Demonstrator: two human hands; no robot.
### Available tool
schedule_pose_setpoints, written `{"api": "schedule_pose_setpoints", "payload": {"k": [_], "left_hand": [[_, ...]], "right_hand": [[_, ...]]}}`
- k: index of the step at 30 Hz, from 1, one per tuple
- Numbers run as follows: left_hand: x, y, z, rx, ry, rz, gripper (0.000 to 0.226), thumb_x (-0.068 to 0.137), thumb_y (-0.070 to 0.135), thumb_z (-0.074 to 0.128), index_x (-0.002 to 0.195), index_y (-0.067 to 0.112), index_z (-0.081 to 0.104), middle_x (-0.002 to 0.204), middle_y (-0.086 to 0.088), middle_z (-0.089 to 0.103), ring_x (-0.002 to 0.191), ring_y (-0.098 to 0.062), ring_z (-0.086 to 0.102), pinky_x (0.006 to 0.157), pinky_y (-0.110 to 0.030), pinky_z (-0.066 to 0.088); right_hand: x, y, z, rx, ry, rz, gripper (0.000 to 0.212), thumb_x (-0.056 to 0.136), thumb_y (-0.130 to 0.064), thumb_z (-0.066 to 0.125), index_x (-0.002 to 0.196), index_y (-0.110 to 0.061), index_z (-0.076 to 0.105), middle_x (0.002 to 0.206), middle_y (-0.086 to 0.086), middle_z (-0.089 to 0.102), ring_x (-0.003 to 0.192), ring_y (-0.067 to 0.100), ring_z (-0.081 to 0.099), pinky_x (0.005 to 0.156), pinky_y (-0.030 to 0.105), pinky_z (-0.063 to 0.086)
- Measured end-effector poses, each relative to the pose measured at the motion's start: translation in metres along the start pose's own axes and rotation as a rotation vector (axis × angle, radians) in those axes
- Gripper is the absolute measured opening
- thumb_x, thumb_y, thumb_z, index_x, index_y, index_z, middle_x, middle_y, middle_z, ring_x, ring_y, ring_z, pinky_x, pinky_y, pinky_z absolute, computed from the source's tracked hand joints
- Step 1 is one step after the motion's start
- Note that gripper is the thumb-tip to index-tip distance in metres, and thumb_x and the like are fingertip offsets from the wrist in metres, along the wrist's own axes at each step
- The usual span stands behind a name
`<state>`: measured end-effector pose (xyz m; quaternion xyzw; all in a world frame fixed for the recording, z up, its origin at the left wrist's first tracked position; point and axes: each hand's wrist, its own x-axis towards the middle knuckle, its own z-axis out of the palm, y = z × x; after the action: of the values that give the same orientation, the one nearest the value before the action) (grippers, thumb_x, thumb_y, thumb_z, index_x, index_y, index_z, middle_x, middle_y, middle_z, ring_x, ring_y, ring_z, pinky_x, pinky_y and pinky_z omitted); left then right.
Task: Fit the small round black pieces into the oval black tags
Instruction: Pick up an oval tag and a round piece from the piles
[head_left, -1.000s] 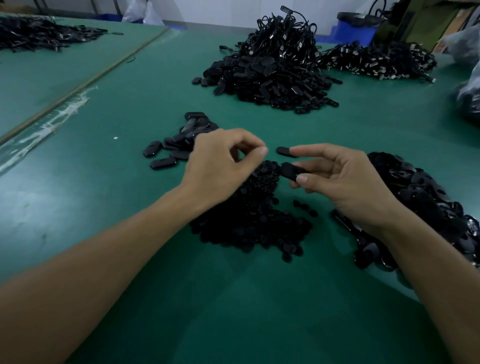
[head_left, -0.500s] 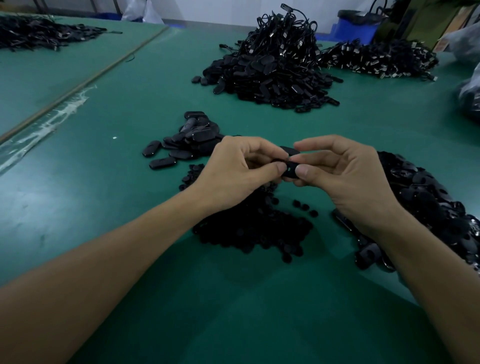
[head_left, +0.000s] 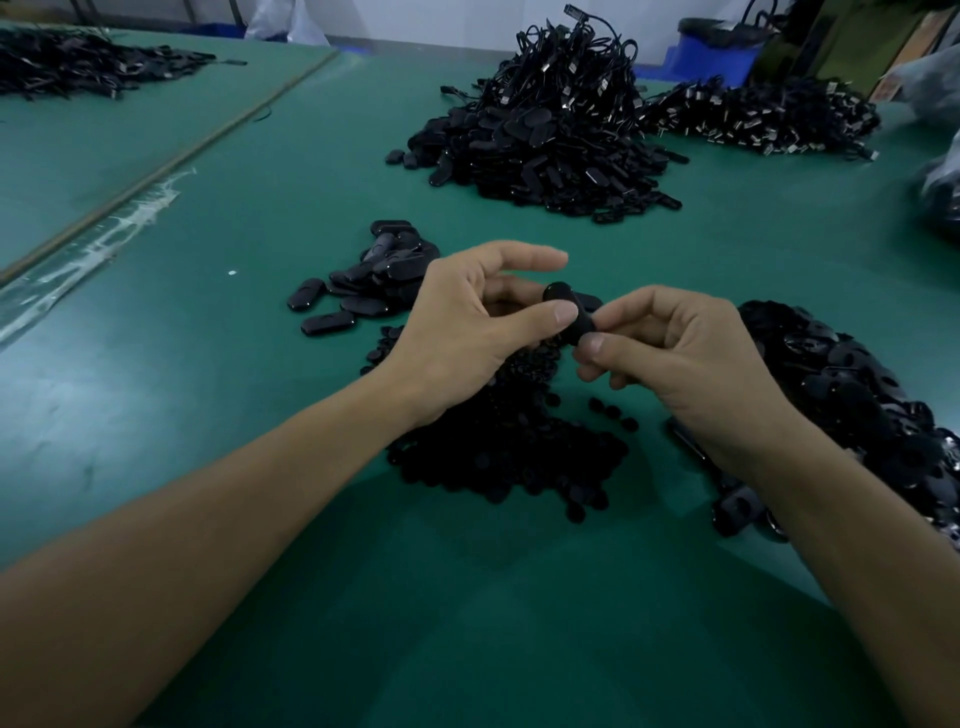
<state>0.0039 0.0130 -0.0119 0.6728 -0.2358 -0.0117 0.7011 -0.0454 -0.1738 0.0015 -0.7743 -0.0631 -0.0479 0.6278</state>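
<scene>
Between my two hands I hold one oval black tag (head_left: 567, 306) above the table. My right hand (head_left: 691, 374) pinches its near end between thumb and curled fingers. My left hand (head_left: 467, 322) presses its thumb on the tag's middle, with the index finger stretched out above it. Whether a round piece sits in the tag is hidden by the thumbs. A heap of small round black pieces (head_left: 509, 441) lies under the hands. To the right lies a pile of oval tags (head_left: 857, 405). A small group of oval tags (head_left: 363, 291) lies to the left.
On the green table (head_left: 260, 218) a large mound of tags with cords (head_left: 550, 130) stands at the back, with another heap (head_left: 769, 114) to its right. A further pile (head_left: 78, 62) lies far left beyond a table seam. A blue bin (head_left: 722, 47) stands behind.
My left hand came in from the left and met the right hand at the tag. The tag has since tilted up, and my left index finger has lifted and straightened.
</scene>
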Motion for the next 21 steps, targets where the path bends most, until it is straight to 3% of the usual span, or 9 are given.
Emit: {"api": "schedule_pose_setpoints", "payload": {"k": [4, 8, 10, 13, 15, 18, 21], "left_hand": [[-0.002, -0.003, 0.003, -0.003, -0.009, 0.029, 0.03, 0.079, -0.002, 0.08, 0.103, 0.012, 0.07, 0.085, 0.004, 0.077, 0.081, -0.007, 0.072, 0.077, -0.018, 0.056], [-0.003, -0.005, 0.004, 0.082, -0.055, 0.055, 0.04, 0.083, -0.002, 0.077, 0.116, 0.019, 0.068, 0.091, -0.001, 0.078, 0.082, -0.012, 0.074, 0.084, -0.027, 0.06], [-0.003, -0.006, 0.004, 0.141, -0.063, 0.062, 0.042, 0.086, 0.001, 0.076, 0.119, 0.024, 0.067, 0.085, 0.003, 0.078, 0.076, -0.013, 0.074, 0.083, -0.031, 0.061], [-0.001, -0.01, 0.001, 0.181, -0.022, 0.073, 0.041, 0.09, 0.002, 0.072, 0.122, 0.027, 0.066, 0.084, -0.002, 0.077, 0.077, -0.025, 0.075, 0.081, -0.04, 0.062], [0.001, -0.012, -0.001, 0.161, 0.006, 0.069, 0.043, 0.093, 0.001, 0.067, 0.126, 0.029, 0.065, 0.086, 0.0, 0.074, 0.08, -0.025, 0.075, 0.077, -0.035, 0.062], [0.004, -0.015, -0.003, 0.167, 0.026, 0.059, 0.049, 0.095, -0.002, 0.061, 0.132, 0.031, 0.061, 0.091, 0.006, 0.066, 0.082, -0.02, 0.073, 0.076, -0.026, 0.059], [0.005, -0.017, -0.005, 0.223, 0.028, 0.046, 0.051, 0.095, 0.001, 0.062, 0.138, 0.028, 0.055, 0.085, 0.012, 0.071, 0.083, -0.021, 0.072, 0.076, -0.026, 0.057]], "right_hand": [[0.001, 0.002, 0.003, 0.096, 0.01, 0.048, 0.009, 0.087, -0.003, 0.071, 0.088, -0.009, 0.064, 0.078, 0.01, 0.076, 0.068, 0.018, 0.072, 0.058, 0.019, 0.051], [0.001, 0.005, 0.005, 0.177, -0.028, 0.087, 0.011, 0.091, -0.001, 0.066, 0.088, -0.012, 0.066, 0.077, 0.009, 0.076, 0.073, 0.019, 0.074, 0.063, 0.02, 0.054], [0.0, 0.006, 0.006, 0.043, -0.034, 0.045, 0.015, 0.092, -0.003, 0.066, 0.087, -0.017, 0.069, 0.079, 0.004, 0.077, 0.074, 0.016, 0.075, 0.063, 0.018, 0.054], [0.0, 0.008, 0.002, -0.36, 0.075, -0.074, 0.015, 0.089, -0.014, 0.072, 0.085, -0.028, 0.073, 0.073, -0.013, 0.074, 0.066, 0.002, 0.068, 0.06, 0.011, 0.049], [-0.001, 0.008, 0.0, -0.549, 0.084, -0.13, 0.011, 0.085, -0.02, 0.076, 0.081, -0.03, 0.074, 0.067, -0.015, 0.07, 0.064, -0.002, 0.063, 0.06, 0.006, 0.044], [-0.001, 0.01, 0.002, -0.664, -0.035, -0.137, 0.011, 0.081, -0.022, 0.081, 0.078, -0.03, 0.073, 0.063, -0.018, 0.065, 0.066, -0.004, 0.061, 0.063, 0.006, 0.042], [-0.001, 0.011, 0.006, -0.719, -0.127, -0.121, 0.009, 0.079, -0.027, 0.083, 0.078, -0.029, 0.074, 0.063, -0.019, 0.061, 0.066, -0.01, 0.058, 0.063, 0.004, 0.04]]}}
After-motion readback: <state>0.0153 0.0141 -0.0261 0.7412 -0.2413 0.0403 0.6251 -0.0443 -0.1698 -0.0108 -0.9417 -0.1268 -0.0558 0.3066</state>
